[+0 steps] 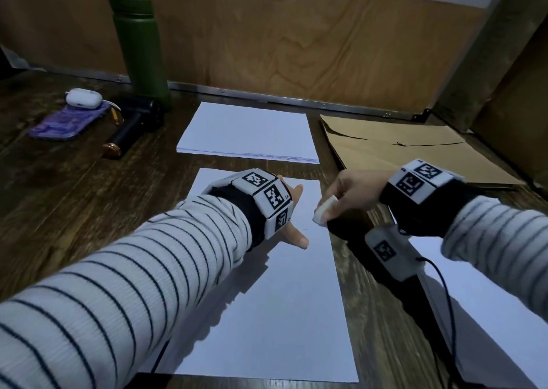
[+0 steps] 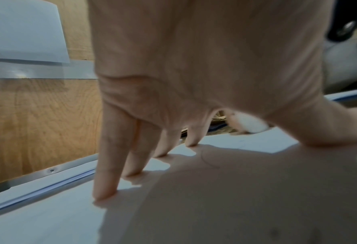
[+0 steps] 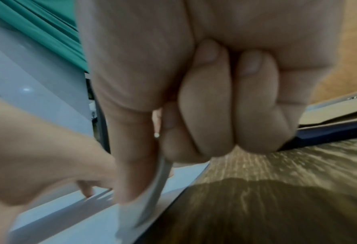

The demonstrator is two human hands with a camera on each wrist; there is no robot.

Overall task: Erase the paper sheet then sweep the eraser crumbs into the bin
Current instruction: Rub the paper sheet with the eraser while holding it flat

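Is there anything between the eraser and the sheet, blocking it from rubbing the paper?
Nothing visible does. The right hand pinches the eraser at the right edge of the sheet. The left hand presses the sheet further left, apart from the eraser.

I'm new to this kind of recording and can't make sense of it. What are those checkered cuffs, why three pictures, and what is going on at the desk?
No machine here: a person wears patterned marker cuffs and small cameras on both wrists, plus one on the head. The head view looks down at the desk; the other two look along each hand. The left hand presses straight fingers on a paper sheet, holding it flat. The right hand pinches a white eraser at the sheet's right edge. Farther back lie a paper stack, a brown envelope, a green bottle, a white earbud case and a purple pouch. No bin shows.
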